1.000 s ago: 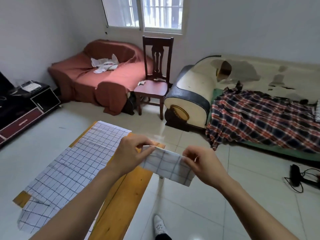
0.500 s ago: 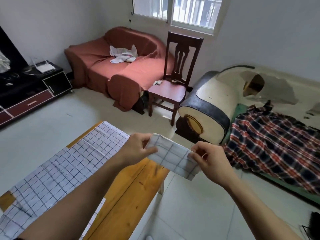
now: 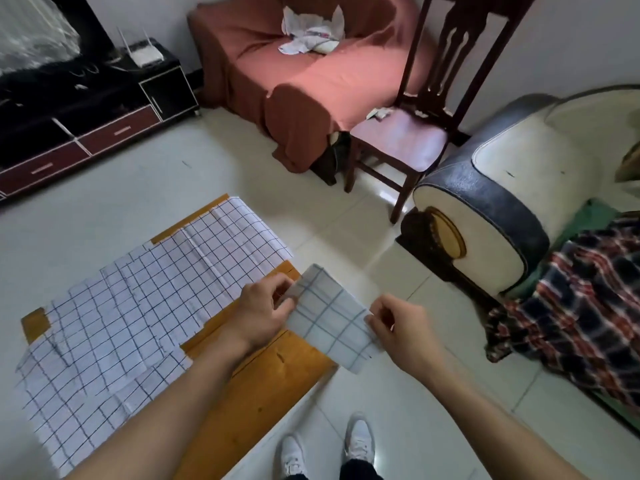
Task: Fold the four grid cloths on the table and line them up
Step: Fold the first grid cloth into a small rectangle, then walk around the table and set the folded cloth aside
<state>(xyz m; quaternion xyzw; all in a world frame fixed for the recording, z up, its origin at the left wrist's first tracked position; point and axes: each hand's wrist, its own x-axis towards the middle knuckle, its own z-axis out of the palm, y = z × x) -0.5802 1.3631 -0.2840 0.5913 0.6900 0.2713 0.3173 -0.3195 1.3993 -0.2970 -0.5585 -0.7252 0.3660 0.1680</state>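
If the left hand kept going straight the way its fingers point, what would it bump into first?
The folded grid cloth that the left hand already pinches; past it, probably the right hand, though depth is unclear.

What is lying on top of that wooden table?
Unfolded grid cloths lie overlapping across most of the wooden table. How many there are cannot be told, since they overlap. Bare wood shows at the near right and the corners.

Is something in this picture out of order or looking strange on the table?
Yes. The unfolded grid cloths lie overlapping and askew on the wooden table, and one hangs over its near-left edge. Only the folded cloth, held between left hand and right hand, looks neat.
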